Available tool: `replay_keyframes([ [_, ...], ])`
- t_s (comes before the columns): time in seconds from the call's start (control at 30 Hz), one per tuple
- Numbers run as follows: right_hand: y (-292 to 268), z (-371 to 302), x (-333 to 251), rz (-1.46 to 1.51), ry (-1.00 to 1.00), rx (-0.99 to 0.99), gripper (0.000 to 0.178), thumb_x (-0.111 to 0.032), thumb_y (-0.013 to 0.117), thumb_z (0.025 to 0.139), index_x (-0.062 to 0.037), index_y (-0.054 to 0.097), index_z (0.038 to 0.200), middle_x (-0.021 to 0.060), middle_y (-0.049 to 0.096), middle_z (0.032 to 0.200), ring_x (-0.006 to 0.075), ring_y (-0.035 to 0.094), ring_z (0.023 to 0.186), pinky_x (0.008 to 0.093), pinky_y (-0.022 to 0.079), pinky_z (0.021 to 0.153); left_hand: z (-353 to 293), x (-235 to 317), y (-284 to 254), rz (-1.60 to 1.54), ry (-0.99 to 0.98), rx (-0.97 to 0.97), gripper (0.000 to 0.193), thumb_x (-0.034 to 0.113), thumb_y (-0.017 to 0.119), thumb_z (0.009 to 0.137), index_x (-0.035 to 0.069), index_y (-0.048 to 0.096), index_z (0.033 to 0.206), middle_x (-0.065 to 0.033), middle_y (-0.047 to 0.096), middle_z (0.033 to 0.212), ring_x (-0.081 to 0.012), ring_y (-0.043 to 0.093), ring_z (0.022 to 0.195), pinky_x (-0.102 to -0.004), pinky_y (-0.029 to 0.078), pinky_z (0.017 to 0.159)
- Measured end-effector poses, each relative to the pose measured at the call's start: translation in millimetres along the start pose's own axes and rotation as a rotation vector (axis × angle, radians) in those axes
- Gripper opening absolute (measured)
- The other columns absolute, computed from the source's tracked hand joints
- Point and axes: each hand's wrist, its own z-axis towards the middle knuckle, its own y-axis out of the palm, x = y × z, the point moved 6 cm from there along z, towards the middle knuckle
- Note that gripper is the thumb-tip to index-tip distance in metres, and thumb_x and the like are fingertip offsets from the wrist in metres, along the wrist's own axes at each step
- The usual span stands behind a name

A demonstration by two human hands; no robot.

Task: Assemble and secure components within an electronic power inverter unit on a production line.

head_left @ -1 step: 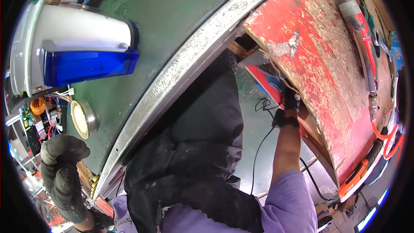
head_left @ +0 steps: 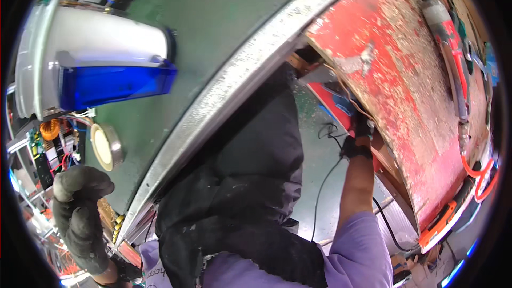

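My right hand (head_left: 364, 127), in a black glove, reaches beneath the worn red board (head_left: 368, 74) on the right. Its fingers are hidden in shadow, so what it touches does not show. Beside it lie a dark blue item (head_left: 343, 104) of unclear kind and a red panel edge (head_left: 324, 97). A thin black cable (head_left: 319, 192) runs down from near that wrist. At the left, my left hand (head_left: 80, 208) wears a dark grey glove. Its fingers curl loosely over the thumb, and nothing shows in them, near a tape roll (head_left: 105, 146).
A white container with a blue transparent part (head_left: 114, 85) lies on the green tabletop (head_left: 208, 10). A metal rail (head_left: 224, 74) crosses diagonally. A pneumatic tool (head_left: 445, 37) with an orange hose and an orange-black cutter (head_left: 440, 226) rest on the board. Electronic parts (head_left: 50, 130) crowd the left.
The view has shifted slightly, so most things sit a little further right in the picture. Both hands keep about the same pose.
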Motion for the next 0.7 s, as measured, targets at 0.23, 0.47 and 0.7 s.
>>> replay_keyframes([
  [0.23,-53.5,-5.2,-59.7,0.387,-0.016,-0.080,0.052,-0.037,0.056,0.094,-0.0055,0.050,0.136,0.0187,0.059,0.125,0.0301,0.058,0.109,0.0403,0.049,0.091,7.5,4.7,3.8,-0.061,-0.099,-0.001,0.066,0.051,0.076,0.077,-0.005,0.064,0.108,-0.0132,0.065,0.100,-0.0220,0.064,0.092,-0.0338,0.050,0.084],
  [0.47,-83.4,-51.8,-137.0,0.650,-0.037,-0.080,0.050,-0.028,0.055,0.095,-0.0016,0.048,0.137,0.0160,0.058,0.126,0.0247,0.058,0.107,0.0368,0.050,0.090,-4.8,-4.6,-68.2,-0.189,0.074,-0.024,0.045,0.035,0.076,0.081,-0.002,0.067,0.104,-0.0143,0.066,0.102,-0.0196,0.064,0.089,-0.0305,0.051,0.081],
  [0.7,-156.3,-104.4,-210.1,0.868,-0.159,0.113,0.046,-0.020,0.055,0.097,0.0024,0.047,0.137,0.0131,0.057,0.127,0.0181,0.058,0.103,0.0309,0.049,0.090,28.1,-59.5,-38.6,0.325,0.323,-0.044,0.120,0.018,0.091,0.054,0.004,0.024,0.152,-0.0186,0.047,0.142,-0.0340,0.049,0.130,-0.0421,0.042,0.106],
])
